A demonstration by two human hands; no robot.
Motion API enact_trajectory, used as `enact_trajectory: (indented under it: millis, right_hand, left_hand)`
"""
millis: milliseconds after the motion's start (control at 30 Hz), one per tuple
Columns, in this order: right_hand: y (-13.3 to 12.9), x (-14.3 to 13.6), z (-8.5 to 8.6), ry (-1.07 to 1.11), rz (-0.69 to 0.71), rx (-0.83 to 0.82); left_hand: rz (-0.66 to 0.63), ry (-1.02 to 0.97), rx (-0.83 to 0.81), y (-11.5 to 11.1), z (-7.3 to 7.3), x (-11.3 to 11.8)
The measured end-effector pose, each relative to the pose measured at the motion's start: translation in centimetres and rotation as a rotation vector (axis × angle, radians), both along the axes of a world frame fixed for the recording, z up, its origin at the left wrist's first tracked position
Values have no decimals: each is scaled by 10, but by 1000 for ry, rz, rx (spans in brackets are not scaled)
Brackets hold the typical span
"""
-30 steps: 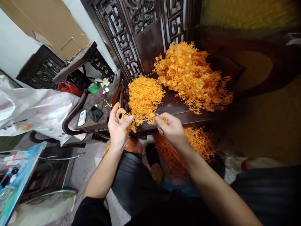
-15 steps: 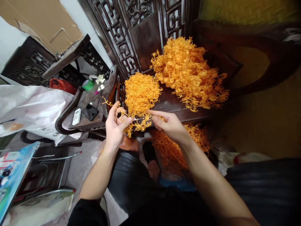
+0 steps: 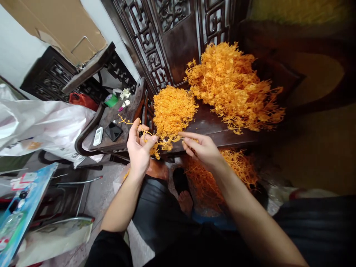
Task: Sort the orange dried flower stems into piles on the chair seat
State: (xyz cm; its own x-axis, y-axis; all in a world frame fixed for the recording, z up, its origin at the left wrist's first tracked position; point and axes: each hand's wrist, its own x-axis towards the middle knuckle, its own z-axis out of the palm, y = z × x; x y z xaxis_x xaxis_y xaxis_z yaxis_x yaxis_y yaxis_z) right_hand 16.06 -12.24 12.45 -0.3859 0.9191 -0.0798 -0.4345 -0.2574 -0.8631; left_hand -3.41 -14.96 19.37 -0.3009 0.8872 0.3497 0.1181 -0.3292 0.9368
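My left hand (image 3: 141, 148) is closed round a thin orange branched stem (image 3: 147, 131), one end of which sticks out to the left past the fingers. Its curly sprigs hang between the hands. My right hand (image 3: 201, 146) is pinched at the sprigs' right end; what lies between its fingertips is too small to make out. Just beyond the hands, a rounded heap of small orange pieces (image 3: 174, 109) sits on the dark wooden seat (image 3: 207, 120). A larger pile of orange branched sprigs (image 3: 230, 87) lies behind it to the right.
Below the seat is a mass of orange stems (image 3: 207, 181) near a foot. On the left, a small wooden table (image 3: 107, 116) holds a black phone (image 3: 113, 131), a white remote (image 3: 98, 136), green tape (image 3: 111, 100) and flowers. White plastic bags (image 3: 52, 126) lie farther left.
The view has shifted, so the surroundings appear farther right. My right fingers have curled in more beside the sprigs. My left hand keeps its hold on the stem.
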Motion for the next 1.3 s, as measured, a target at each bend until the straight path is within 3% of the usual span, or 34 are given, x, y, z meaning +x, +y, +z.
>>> enact_trajectory:
  millis: [100,200,300,367,400,500,600,700,867,1000,1100,1200,1300]
  right_hand:
    - [-4,-4,0,-14,159,0]
    - [-6,-4,2,-59,149,18]
    - [-9,1,8,-206,192,108]
    - [-11,6,11,-265,326,160]
    - [-11,8,12,-266,390,168]
    - [-13,8,12,-186,473,152]
    - [-19,-3,10,-50,378,113]
    - [-26,-17,7,59,336,32]
    - [-33,-33,6,138,392,-80]
    - [-34,-38,11,213,286,-152]
    - [-32,-40,13,208,117,-179]
    - [-27,-37,12,62,-139,-123]
    - [-19,-27,11,-170,-348,24]
  left_hand:
    - [-30,40,15,-4,-2,8]
    - [-18,105,19,-3,0,9]
    - [189,108,135,10,11,-7]
    - [339,-3,201,20,21,-25]
    - [347,-91,179,23,26,-33]
    - [192,-356,17,25,35,-41]
    - [21,-513,-69,17,37,-27]
    - [-121,-568,-105,8,38,-9]
    - [-313,-566,-146,-2,38,11]
    - [-361,-500,-134,-11,31,23]
    - [-388,-386,-159,-14,22,27]
    - [-393,-187,-186,-11,12,21]
    - [-290,102,-135,-2,2,5]
